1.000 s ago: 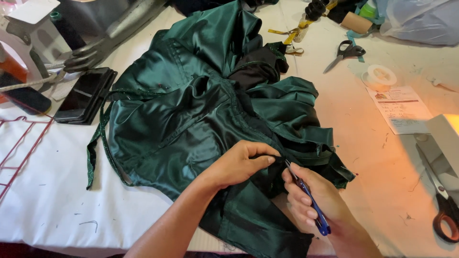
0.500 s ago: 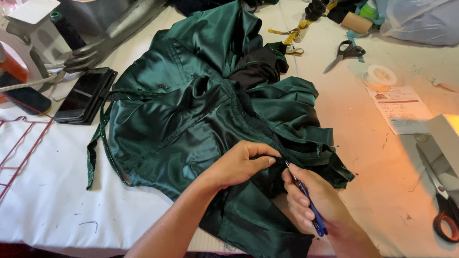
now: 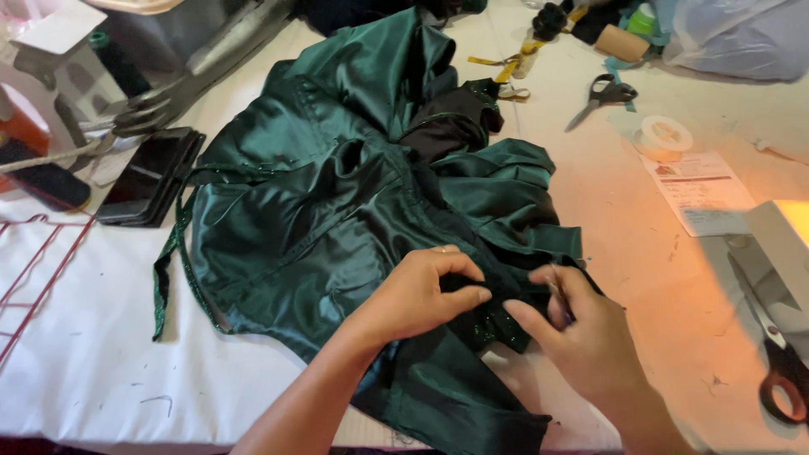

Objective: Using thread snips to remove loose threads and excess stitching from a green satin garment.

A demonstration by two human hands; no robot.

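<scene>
From the head camera, your left hand and right hand meet over the near edge of the dark green satin garment, which spreads away from you toward the upper left. Both pinch a dark fold between closed fingertips; the right may also hold a thin tool, though it's hard to tell. Bare table lies to the right.

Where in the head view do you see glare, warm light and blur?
Head view: sheen streaks the green satin garment; warm orange light washes the table at right; the right hand looks slightly motion-blurred, the left hand sharper.
</scene>
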